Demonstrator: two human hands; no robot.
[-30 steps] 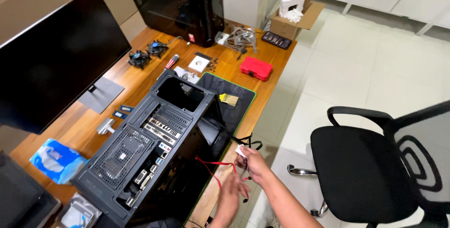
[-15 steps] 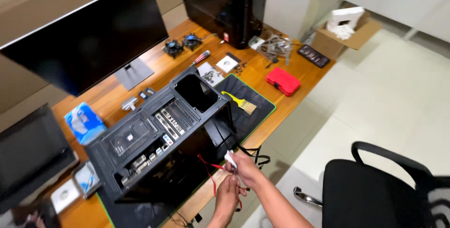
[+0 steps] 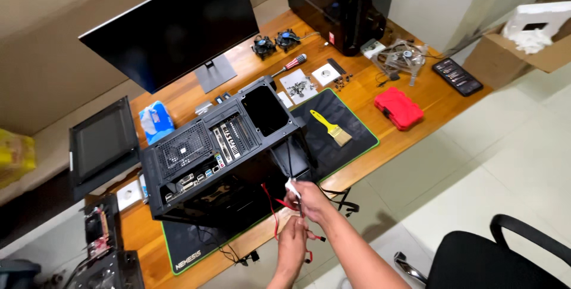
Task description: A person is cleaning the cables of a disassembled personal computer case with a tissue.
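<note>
Both hands, right hand (image 3: 310, 198) and left hand (image 3: 291, 246), grasp red cables (image 3: 275, 211) at the computer case's (image 3: 229, 152) 5 o'clock; tugging risks unseating connectors.

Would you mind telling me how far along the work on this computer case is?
Done: the computer case lies open on the mat. In hand: the right hand and left hand hold red cables at its edge. Left: loose fans and screws remain on the desk.
</note>
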